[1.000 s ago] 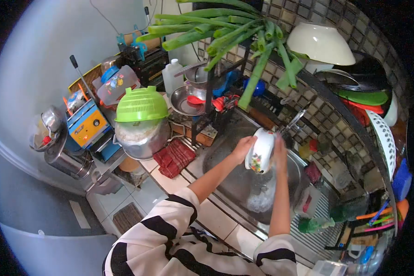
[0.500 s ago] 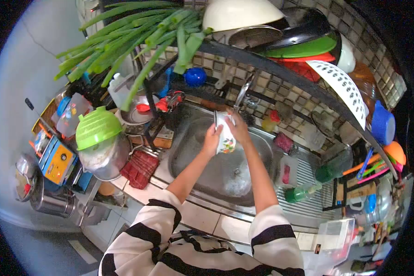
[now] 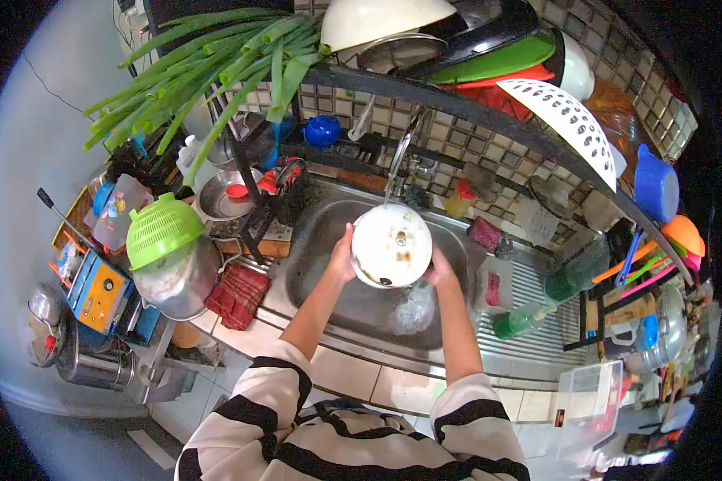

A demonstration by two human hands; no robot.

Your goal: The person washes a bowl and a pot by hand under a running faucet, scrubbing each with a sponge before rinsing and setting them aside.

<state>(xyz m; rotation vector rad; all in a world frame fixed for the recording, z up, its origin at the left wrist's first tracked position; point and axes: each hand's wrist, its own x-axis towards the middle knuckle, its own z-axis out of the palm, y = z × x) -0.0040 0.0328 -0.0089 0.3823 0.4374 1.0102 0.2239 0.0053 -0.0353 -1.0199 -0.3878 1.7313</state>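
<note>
A round white bowl (image 3: 392, 245), its underside with brown stains turned up toward me, is held over the metal sink (image 3: 313, 264). My left hand (image 3: 343, 255) grips its left edge, and my right hand (image 3: 439, 268) grips the right edge, with the fingers partly hidden beneath it. The faucet (image 3: 401, 152) stands just behind the bowl, its spout over the rim. White foam (image 3: 414, 311) lies in the basin below.
Left of the sink are a red cloth (image 3: 238, 295) and a green strainer (image 3: 164, 231) on a pot. A black rack (image 3: 457, 108) holding green onions (image 3: 208, 76) and bowls arches above. A green bottle (image 3: 521, 322) lies on the ribbed drainboard.
The bowl has turned from its patterned side to show its stained underside. My hands have moved apart to opposite edges. The view has shifted slightly.
</note>
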